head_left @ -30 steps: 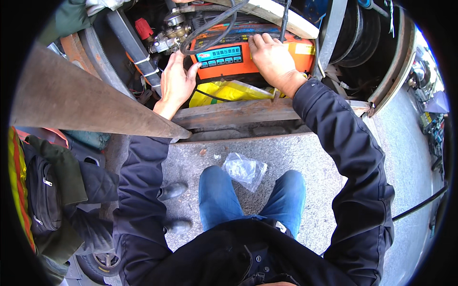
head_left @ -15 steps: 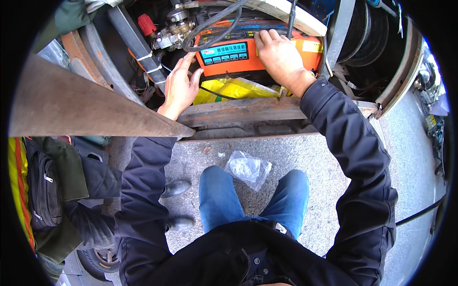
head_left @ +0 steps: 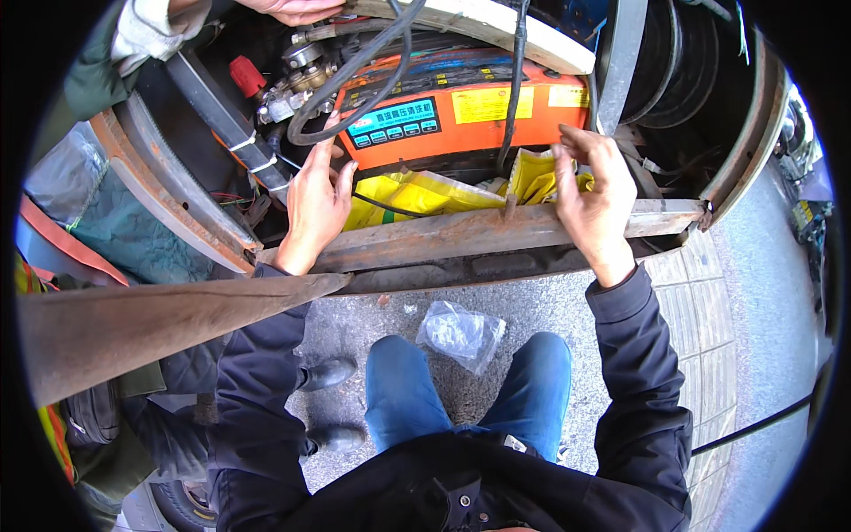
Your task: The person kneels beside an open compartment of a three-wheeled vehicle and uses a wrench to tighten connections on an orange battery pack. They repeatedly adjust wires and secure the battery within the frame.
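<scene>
An orange machine with a blue label sits in a rusty metal frame, above yellow bags. My left hand is at the machine's lower left, below a black cable loop, fingertips partly behind the cable, thumb apart. My right hand is at the machine's lower right, beside the yellow bag and over the front rail, fingers loosely curved and apart, holding nothing visible. A black hose hangs down the machine's front. Brass fittings and a red cap are left of it.
A co-worker's hand reaches in at the top left; their boots show below. A pale slat crosses above the machine. A long rusty metal piece juts from the left. A clear plastic bag lies between my knees.
My right hand has left the machine's top and moved down and right. The orange front shows more fully. A co-worker's hand has come further into view at top. The view has shifted.
</scene>
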Motion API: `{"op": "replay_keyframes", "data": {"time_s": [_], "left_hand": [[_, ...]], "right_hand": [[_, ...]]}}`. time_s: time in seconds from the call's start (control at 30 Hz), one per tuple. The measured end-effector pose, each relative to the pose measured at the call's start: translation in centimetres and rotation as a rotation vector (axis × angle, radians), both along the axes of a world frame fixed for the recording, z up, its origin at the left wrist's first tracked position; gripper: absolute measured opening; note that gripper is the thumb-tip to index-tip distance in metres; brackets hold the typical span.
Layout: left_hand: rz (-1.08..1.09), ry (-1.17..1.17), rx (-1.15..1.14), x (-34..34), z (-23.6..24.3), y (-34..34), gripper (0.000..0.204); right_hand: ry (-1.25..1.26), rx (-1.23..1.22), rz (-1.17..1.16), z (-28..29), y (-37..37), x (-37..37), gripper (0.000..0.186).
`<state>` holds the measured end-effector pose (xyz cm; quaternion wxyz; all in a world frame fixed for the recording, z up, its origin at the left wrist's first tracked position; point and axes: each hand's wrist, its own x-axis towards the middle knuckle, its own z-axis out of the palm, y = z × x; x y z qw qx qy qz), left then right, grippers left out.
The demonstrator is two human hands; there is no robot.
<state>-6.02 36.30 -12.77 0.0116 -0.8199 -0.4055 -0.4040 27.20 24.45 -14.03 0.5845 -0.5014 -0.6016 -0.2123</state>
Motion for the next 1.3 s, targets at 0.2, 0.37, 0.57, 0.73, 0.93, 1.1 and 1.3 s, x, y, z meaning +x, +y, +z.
{"op": "replay_keyframes", "data": {"time_s": [0.2,0.37,0.57,0.73,0.93,1.1,1.3], "left_hand": [[-0.022,0.006,-0.004,0.3,-0.1,0.0,0.078],[-0.013,-0.018,-0.035,-0.1,0.4,-0.5,0.078],[-0.001,-0.007,-0.056,0.5,-0.1,-0.2,0.076],[0.008,0.004,-0.073,0.6,0.2,-0.5,0.079],[0.004,0.003,-0.084,0.6,0.3,-0.5,0.081],[0.014,0.005,-0.091,0.7,0.2,-0.6,0.079],[0.027,0.022,-0.118,0.7,0.3,-0.6,0.081]], "right_hand": [[0.276,-0.014,-0.059,-1.8,0.9,0.8,0.017],[0.242,-0.061,-0.045,-1.6,1.4,0.4,0.017],[0.25,-0.123,-0.065,-1.4,1.0,0.6,0.014],[0.262,-0.085,-0.036,-1.8,1.3,0.6,0.013],[0.291,-0.029,-0.001,-2.0,1.4,0.6,0.012],[0.299,-0.06,-0.018,-2.0,1.4,0.5,0.011],[0.297,-0.057,-0.012,-2.0,1.4,0.5,0.012]]}}
